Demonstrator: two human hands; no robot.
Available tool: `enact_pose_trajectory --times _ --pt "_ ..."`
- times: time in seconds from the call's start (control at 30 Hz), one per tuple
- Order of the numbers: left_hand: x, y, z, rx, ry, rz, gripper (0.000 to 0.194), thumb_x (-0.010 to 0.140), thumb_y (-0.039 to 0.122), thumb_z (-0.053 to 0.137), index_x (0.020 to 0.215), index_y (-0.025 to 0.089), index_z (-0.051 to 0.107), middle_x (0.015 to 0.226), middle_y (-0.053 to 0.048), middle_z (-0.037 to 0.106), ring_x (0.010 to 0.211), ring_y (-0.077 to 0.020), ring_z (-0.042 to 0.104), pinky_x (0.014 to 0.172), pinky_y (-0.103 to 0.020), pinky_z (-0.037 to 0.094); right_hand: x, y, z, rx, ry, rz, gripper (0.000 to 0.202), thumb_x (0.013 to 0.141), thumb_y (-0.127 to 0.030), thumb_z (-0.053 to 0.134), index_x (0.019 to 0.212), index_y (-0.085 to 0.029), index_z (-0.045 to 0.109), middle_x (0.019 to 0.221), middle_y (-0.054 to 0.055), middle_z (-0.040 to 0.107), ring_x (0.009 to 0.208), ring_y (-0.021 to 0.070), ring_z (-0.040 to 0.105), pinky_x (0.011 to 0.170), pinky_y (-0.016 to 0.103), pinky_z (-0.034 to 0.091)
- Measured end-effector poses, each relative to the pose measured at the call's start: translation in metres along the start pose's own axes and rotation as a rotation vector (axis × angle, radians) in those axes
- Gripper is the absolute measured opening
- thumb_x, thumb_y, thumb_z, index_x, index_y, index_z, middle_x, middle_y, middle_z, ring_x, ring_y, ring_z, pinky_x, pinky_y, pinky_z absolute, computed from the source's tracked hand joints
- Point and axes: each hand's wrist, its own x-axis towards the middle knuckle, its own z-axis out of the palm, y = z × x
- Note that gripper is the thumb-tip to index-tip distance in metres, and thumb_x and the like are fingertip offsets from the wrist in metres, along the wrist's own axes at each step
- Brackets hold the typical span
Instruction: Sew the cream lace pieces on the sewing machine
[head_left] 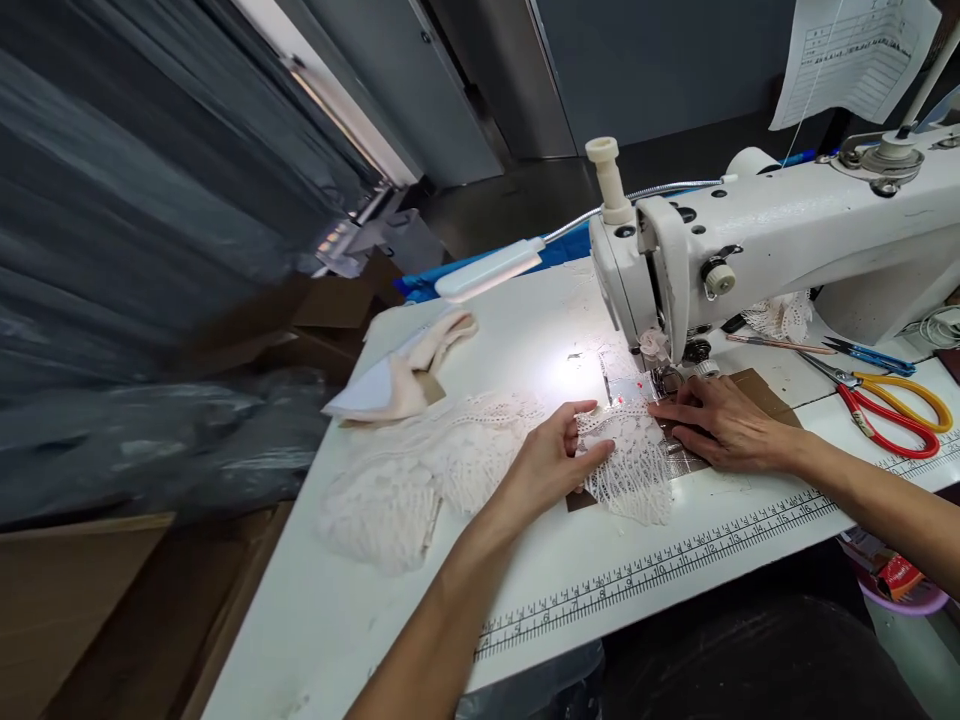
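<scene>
A strip of cream lace trim (630, 470) with a fringed lower edge lies under the head of a white sewing machine (750, 245). My left hand (555, 455) grips the strip's left part, thumb on top and fingers at its upper edge. Beside the presser foot, my right hand (724, 425) rests with fingers stretched out and apart, the index fingertip touching the strip's right edge. More lace (465, 450) trails in a loose heap to the left of my left hand. The needle tip is too small to make out.
Red-and-yellow-handled scissors (892, 405) and blue tweezers (874, 355) lie right of my right hand. A printed ruler (645, 578) follows the table's front edge. Folded cream fabric (405, 375) sits at the back left, near a lamp (491, 270). Cardboard boxes (90, 600) stand left.
</scene>
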Motion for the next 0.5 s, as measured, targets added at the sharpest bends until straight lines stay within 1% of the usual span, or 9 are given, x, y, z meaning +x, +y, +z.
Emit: enact_pose_trajectory --times 0.07,0.17,0.33,0.5 --pt "0.0005 0.0004 -0.0002 0.061 -0.008 0.002 0.064 0.069 0.037 0.079 0.127 0.016 0.059 0.063 0.008 0.039 0.053 -0.0111 0.043 0.044 -0.022 0.034 -0.0013 -0.0003 0.0002 -0.008 0.002 -0.020 0.040 0.102 -0.034 0.041 0.139 -0.027 0.056 0.116 0.013 0.057 0.105 0.0267 0.050 0.092 0.050 0.043" --pt "0.0014 -0.0012 -0.0004 0.123 -0.007 0.030 0.065 0.071 0.042 0.076 0.128 0.016 0.058 0.064 0.007 0.038 0.056 -0.0114 0.042 0.048 -0.023 0.033 -0.0012 -0.0016 0.0007 -0.034 0.003 -0.012 0.037 0.101 -0.032 0.045 0.135 -0.027 0.060 0.115 0.013 0.058 0.103 0.0264 0.050 0.089 0.048 0.043" --pt "0.0003 -0.0017 -0.0004 0.211 -0.017 0.051 0.068 0.072 0.048 0.073 0.130 0.016 0.058 0.064 0.007 0.038 0.056 -0.0122 0.040 0.049 -0.024 0.029 -0.0003 -0.0034 0.0017 -0.077 0.005 -0.002 0.037 0.102 -0.031 0.044 0.135 -0.025 0.060 0.116 0.013 0.057 0.102 0.0252 0.049 0.089 0.046 0.042" --pt "0.0006 -0.0022 0.0007 0.185 -0.004 0.041 0.069 0.070 0.049 0.072 0.130 0.016 0.057 0.066 0.006 0.041 0.057 -0.0123 0.043 0.051 -0.024 0.032 -0.0002 -0.0044 0.0031 -0.118 0.006 -0.011 0.038 0.103 -0.031 0.041 0.135 -0.024 0.060 0.115 0.014 0.057 0.105 0.0270 0.049 0.090 0.048 0.043"
